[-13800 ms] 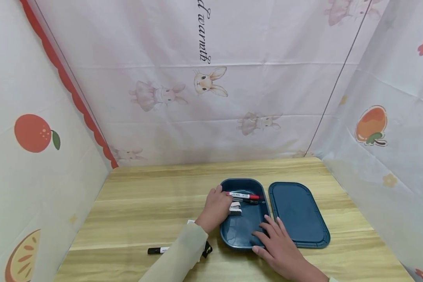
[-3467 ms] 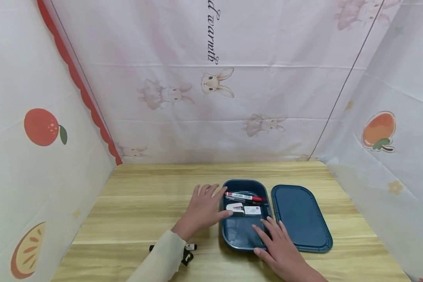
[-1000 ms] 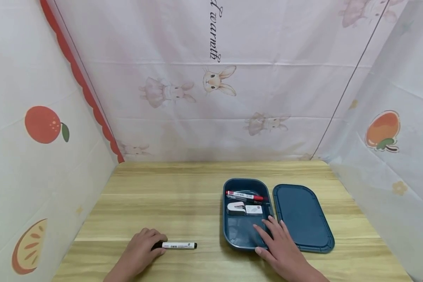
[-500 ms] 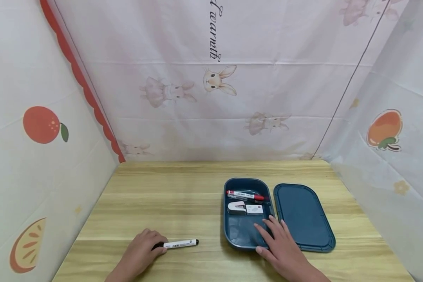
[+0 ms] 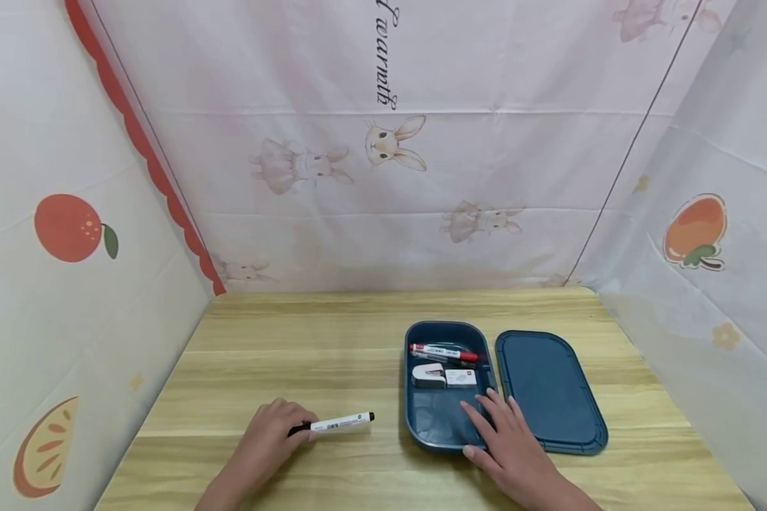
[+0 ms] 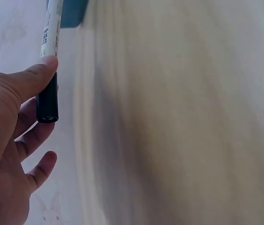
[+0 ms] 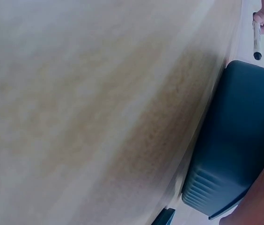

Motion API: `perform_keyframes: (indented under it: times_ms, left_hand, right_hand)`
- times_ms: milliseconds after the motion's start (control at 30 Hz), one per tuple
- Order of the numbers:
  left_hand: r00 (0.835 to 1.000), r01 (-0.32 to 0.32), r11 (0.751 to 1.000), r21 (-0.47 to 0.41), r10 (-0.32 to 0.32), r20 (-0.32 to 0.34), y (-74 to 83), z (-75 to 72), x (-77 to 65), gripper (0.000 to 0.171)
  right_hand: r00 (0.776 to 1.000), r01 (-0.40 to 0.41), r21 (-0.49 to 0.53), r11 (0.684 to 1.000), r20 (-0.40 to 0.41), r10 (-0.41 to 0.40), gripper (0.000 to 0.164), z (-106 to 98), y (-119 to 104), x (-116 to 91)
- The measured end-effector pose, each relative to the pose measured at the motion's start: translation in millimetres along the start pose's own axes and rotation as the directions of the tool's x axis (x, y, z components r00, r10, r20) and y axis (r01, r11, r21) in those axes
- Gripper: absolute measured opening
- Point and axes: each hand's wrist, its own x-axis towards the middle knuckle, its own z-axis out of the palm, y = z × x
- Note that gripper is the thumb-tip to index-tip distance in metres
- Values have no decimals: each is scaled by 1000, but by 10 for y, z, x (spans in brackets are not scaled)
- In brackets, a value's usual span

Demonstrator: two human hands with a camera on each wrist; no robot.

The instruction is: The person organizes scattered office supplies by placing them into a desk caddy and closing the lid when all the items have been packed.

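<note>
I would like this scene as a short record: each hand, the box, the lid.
Left hand: pinches a white marker with black ends, above the table
Right hand: at the near right edge of the box
Box: open, dark blue; inside, a red-and-white marker, a pen, a small stapler, a small white box
Lid: off, flat, right of the box

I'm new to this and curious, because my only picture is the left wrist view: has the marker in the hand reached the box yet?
Observer: No. The head view shows bare table between the marker in the left hand and the box.
Visitor: And where is the other hand?
Observer: The right hand is at the box's near right corner, nothing gripped in it.
</note>
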Motion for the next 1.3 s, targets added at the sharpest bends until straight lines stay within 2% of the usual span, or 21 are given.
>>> perform_keyframes:
  times_ms: [233, 367, 533, 667, 767, 867, 1100, 1300]
  left_hand:
    - [999, 18, 1000, 19, -19, 32, 145, -4, 233, 18]
    - [999, -15, 1000, 22, 14, 36, 283, 8, 365, 16]
    - [997, -72, 995, 64, 73, -15, 451, 10, 480, 18]
    - [992, -83, 991, 108, 92, -82, 514, -2, 555, 18]
    - [986, -94, 989, 116, 109, -128, 541, -12, 617, 17]
    - [983, -112, 989, 101, 125, -136, 601, -11, 672, 17]
    - [987, -124, 987, 100, 133, -86, 807, 34, 812, 18]
    - [991, -134, 983, 127, 135, 0, 972, 123, 972, 19]
  right_hand:
    - [1000, -10, 13, 1000, 25, 10, 66, 0, 9, 3]
    - [1000, -3, 0, 1000, 15, 3, 67, -7, 14, 3]
    - [1000, -5, 3, 1000, 19, 5, 68, -9, 14, 3]
    - [1000, -7, 19, 1000, 26, 6, 69, 2, 11, -4]
    - [1000, 4, 19, 1000, 17, -5, 68, -10, 7, -14]
    - [1000, 11, 9, 1000, 7, -11, 68, -24, 7, -19]
    - [1000, 9, 4, 1000, -14, -9, 72, -13, 2, -11]
    - [999, 4, -3, 1000, -35, -4, 75, -2, 11, -25]
